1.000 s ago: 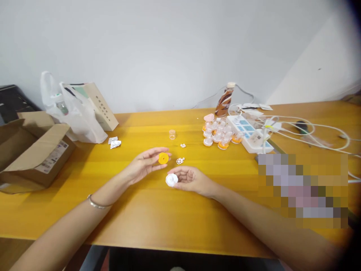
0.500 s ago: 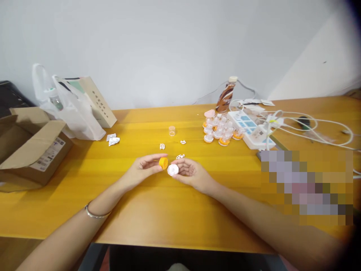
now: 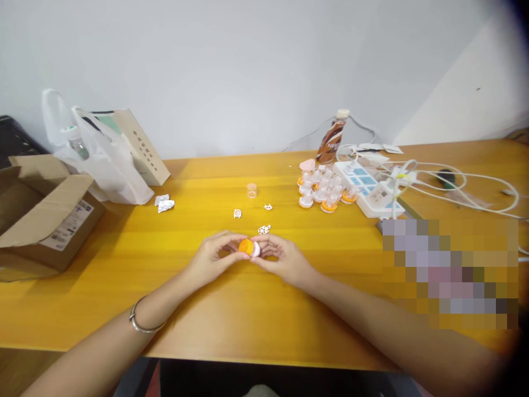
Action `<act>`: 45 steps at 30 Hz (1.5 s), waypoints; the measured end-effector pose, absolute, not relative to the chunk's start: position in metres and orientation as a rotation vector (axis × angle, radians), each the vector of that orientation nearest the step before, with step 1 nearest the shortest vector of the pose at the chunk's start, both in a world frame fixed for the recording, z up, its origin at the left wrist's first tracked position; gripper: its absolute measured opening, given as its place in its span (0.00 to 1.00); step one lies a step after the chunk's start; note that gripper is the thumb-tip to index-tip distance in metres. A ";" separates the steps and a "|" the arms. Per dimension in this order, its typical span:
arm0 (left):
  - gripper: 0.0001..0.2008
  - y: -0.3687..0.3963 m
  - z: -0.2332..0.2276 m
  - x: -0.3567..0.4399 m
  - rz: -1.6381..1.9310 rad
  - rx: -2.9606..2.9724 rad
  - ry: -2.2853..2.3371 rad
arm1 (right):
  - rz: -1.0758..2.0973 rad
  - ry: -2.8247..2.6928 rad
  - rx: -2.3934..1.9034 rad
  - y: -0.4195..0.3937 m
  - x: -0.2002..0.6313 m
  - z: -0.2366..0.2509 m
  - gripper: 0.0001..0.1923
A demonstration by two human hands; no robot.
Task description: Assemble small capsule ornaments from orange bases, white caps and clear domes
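My left hand [image 3: 219,253] pinches a round orange plastic piece [image 3: 246,246] between thumb and fingers. Against it, my right hand [image 3: 283,256] holds a round white plastic piece [image 3: 256,250]; the two pieces touch face to face. Just beyond my fingers lies a small white openwork part [image 3: 264,229]. Farther back are a white wheel-like part [image 3: 237,213], another small white part [image 3: 268,207] and a clear ring-shaped cylinder [image 3: 252,191] standing on the table.
Several clear-domed pieces with orange and white bases [image 3: 326,190] cluster at right, before a brown drink bottle [image 3: 330,138]. A power strip [image 3: 367,190] and white cables lie beyond. At left stand a cardboard box [image 3: 49,220], a plastic bag [image 3: 111,165] and foil wrappers [image 3: 165,204].
My left hand has moved right and slightly down, bringing the orange piece against the white one. The white piece has turned on edge in my right hand.
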State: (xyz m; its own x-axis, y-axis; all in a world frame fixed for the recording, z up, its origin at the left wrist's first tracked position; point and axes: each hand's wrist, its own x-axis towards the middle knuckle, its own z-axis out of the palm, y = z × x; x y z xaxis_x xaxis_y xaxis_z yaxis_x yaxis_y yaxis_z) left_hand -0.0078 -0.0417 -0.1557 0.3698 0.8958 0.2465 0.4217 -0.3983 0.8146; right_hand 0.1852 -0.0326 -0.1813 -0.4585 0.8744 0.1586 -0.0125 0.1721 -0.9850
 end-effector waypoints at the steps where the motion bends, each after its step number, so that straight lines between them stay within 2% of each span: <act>1: 0.15 -0.042 -0.156 -0.007 0.959 1.977 1.145 | 1.391 -1.648 -0.841 -0.032 0.185 -0.182 0.16; 13: 0.14 -0.046 -0.161 -0.006 0.939 2.154 1.135 | 1.504 -1.537 -0.857 -0.035 0.184 -0.181 0.17; 20: 0.14 -0.045 -0.158 -0.007 0.943 2.295 1.080 | 1.604 -1.438 -0.906 -0.032 0.183 -0.178 0.14; 25: 0.12 -0.048 -0.161 -0.004 0.931 2.146 1.167 | 1.579 -1.481 -0.910 -0.035 0.182 -0.179 0.13; 30: 0.13 -0.050 -0.163 0.000 0.943 2.045 1.291 | 1.544 -1.528 -0.900 -0.036 0.180 -0.181 0.14; 39: 0.14 -0.044 -0.155 -0.007 0.845 1.967 1.077 | 1.676 -1.449 -0.901 -0.027 0.184 -0.173 0.15; 45: 0.15 -0.044 -0.153 -0.008 0.817 1.944 1.061 | 1.688 -1.446 -0.941 -0.028 0.185 -0.173 0.21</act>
